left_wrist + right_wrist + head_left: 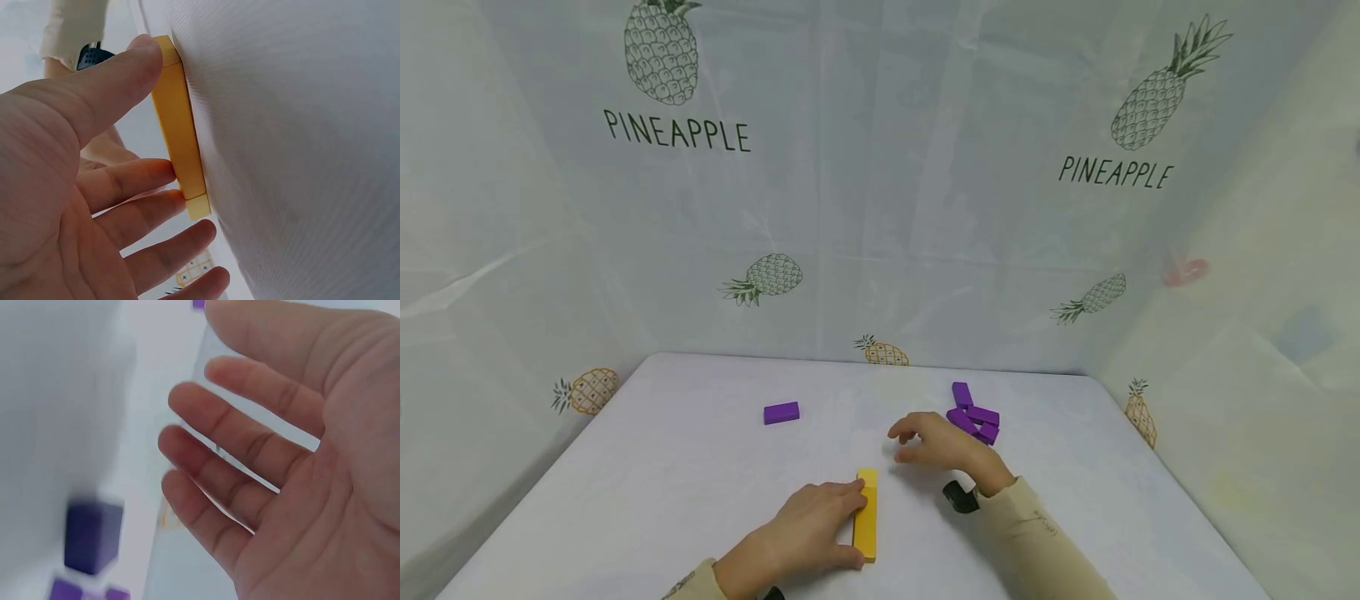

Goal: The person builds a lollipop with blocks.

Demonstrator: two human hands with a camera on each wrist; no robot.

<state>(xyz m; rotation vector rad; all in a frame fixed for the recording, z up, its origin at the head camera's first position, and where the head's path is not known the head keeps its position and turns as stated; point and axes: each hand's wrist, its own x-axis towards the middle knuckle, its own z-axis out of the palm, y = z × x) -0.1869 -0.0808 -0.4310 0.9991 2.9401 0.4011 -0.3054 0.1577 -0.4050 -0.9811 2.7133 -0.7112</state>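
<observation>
A long yellow bar [865, 529], with a seam near its far end, lies lengthwise on the white table. My left hand [808, 525] is along its left side. In the left wrist view the thumb [134, 72] touches the bar's near end, while the index and middle fingertips meet its side by the seam; these fingers are nearly straight. My right hand [936, 442] hovers beyond the bar and to its right, just left of a cluster of purple blocks [983, 415]. Its fingers [212, 415] are loosely bent and hold nothing. A blurred purple block [94, 537] appears below them.
One lone purple block [781, 412] lies at the back left of the table [647, 467]. White sheets printed with pineapples [880, 208] hang behind and at both sides. A black wrist strap [960, 497] shows at the right sleeve.
</observation>
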